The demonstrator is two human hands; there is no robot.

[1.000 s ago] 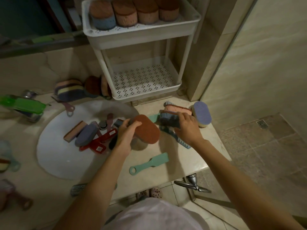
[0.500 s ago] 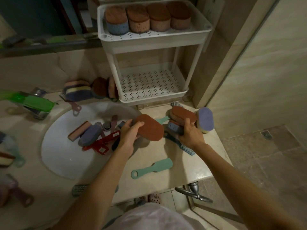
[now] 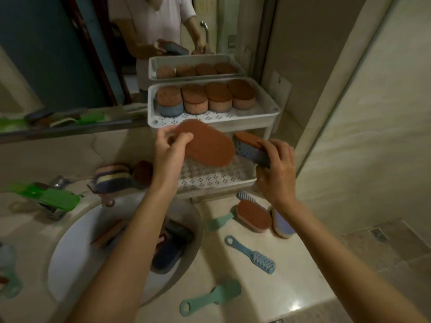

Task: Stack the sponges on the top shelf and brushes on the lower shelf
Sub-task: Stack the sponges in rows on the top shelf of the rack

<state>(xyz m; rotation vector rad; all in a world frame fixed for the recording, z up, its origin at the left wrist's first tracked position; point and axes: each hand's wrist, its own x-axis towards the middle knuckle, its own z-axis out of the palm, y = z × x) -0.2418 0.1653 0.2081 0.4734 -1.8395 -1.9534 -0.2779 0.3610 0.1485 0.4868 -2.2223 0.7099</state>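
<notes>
My left hand (image 3: pixel 169 145) pinches a flat brown oval sponge (image 3: pixel 206 144) by its left end, in the air in front of the white rack's top shelf (image 3: pixel 214 120). My right hand (image 3: pixel 276 169) grips a blue sponge with a brown top (image 3: pixel 250 146), just right of the first, above the lower shelf (image 3: pixel 217 177). Several brown-topped sponges (image 3: pixel 205 97) stand in a row on the top shelf. The lower shelf's perforated floor is bare where I can see it. A blue brush (image 3: pixel 253 255) and a teal brush (image 3: pixel 211 298) lie on the counter.
A brown-topped sponge (image 3: pixel 254 214) and a purple one (image 3: pixel 281 223) lie on the counter below the rack, beside another teal handle (image 3: pixel 219 222). The white sink (image 3: pixel 70 250) holds more sponges and brushes. Stacked sponges (image 3: pixel 114 177) and a green item (image 3: pixel 54 199) sit at the back left. A mirror (image 3: pixel 70 54) stands behind.
Both hands have risen from the counter to the rack, each carrying its sponge. The view has tilted up with them.
</notes>
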